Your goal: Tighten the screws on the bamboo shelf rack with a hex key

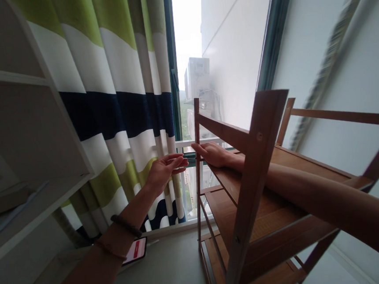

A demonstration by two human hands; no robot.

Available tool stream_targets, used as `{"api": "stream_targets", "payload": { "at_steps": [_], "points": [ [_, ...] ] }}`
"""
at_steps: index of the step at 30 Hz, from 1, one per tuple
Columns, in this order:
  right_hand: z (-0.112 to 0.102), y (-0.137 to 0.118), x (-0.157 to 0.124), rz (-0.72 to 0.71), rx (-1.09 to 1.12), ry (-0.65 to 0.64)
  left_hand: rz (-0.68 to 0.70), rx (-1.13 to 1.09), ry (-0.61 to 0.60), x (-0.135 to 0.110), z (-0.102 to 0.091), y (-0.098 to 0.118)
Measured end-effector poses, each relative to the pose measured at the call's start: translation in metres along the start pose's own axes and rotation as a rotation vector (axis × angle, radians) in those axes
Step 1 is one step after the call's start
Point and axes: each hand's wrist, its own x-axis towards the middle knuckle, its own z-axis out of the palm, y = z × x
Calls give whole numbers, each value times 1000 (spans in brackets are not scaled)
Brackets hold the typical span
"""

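A brown wooden shelf rack (257, 123) with several tiers stands upright in front of me on the right. My right hand (212, 154) reaches through it above the top shelf board (282, 200). Its fingers are closed around the far left post (196, 128). Just left of that post, my left hand (165, 173) has thumb and fingertips pinched together. A thin dark rod (192, 158) runs from these fingertips to the post; its exact kind is too small to tell. A dark bracelet (126, 225) is on my left wrist.
A striped curtain (113, 73) hangs left of the window (189, 31). White shelving (64, 113) borders the left side. A phone (137, 249) with a lit screen lies below my left forearm. A rope-like strip (328, 59) runs along the right wall.
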Motion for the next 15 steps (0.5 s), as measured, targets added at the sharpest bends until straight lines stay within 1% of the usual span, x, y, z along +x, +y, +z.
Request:
{"api": "stream_targets", "payload": {
  "at_steps": [2,3,4,5,6,8,9,10,11,12,13,15],
  "points": [
    [0,1,0,2,10,-4,-96,-30,-42,2,-1,4],
    [0,1,0,3,12,-6,-119,-9,-64,3,-1,5],
    [-1,0,0,4,14,-6,-109,44,-71,3,-2,5],
    [-1,0,0,6,15,-5,-59,127,-51,3,-3,5],
    [-1,-1,0,9,19,-4,31,235,-9,2,-4,4],
    [-2,-2,-1,18,35,1,264,479,67,-1,-6,2],
    [-2,-3,-1,23,42,2,367,590,75,-3,-7,-1],
    [-2,-4,-2,25,46,4,441,674,65,-5,-7,-3],
    [-3,-5,-2,24,45,5,480,725,43,-7,-8,-5],
    [-3,-6,-2,20,41,3,490,744,22,-9,-8,-7],
    [-3,-7,-2,17,38,2,478,733,15,-11,-7,-9],
    [-3,-8,-2,18,41,2,408,636,21,-14,-4,-10]
  ]
}}
